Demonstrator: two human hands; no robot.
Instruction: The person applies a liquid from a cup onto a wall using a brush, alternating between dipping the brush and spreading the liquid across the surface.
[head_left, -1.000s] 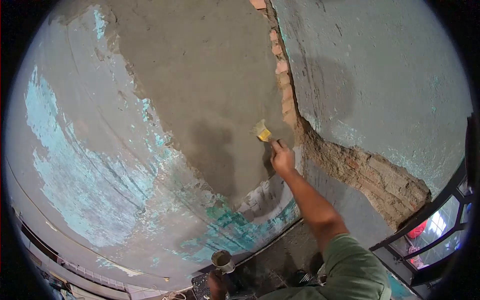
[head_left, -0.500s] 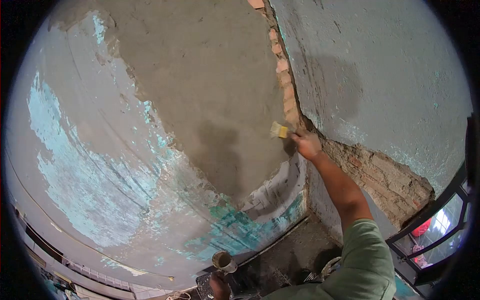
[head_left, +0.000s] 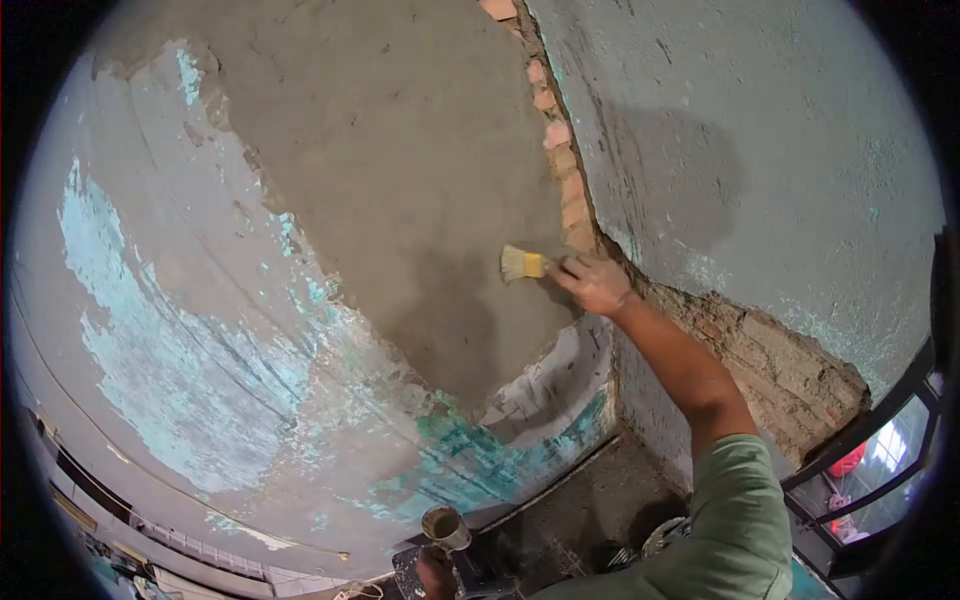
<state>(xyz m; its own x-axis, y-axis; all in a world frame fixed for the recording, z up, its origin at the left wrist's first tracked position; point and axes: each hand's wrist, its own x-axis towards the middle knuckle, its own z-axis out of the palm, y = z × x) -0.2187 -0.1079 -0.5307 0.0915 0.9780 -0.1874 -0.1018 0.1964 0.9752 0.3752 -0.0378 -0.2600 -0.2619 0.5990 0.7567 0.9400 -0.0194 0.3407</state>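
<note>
My right hand grips a paintbrush with pale bristles and a yellow band. Its bristles point left, at the brown plastered patch of the wall; whether they touch it I cannot tell. Beside the hand runs the corner, where a strip of bare bricks shows. Low in view, my left hand is closed on a small cup, its open top facing up. The cup's contents cannot be made out.
Old paint flakes in blue and green left of and below the plaster. On the right wall, a broken-out hollow shows rough masonry. A dark-framed window stands at far right. Cluttered items lie at lower left.
My right hand has swept the brush leftwards across the plaster, away from the brick strip. The cup in my left hand stays almost in place.
</note>
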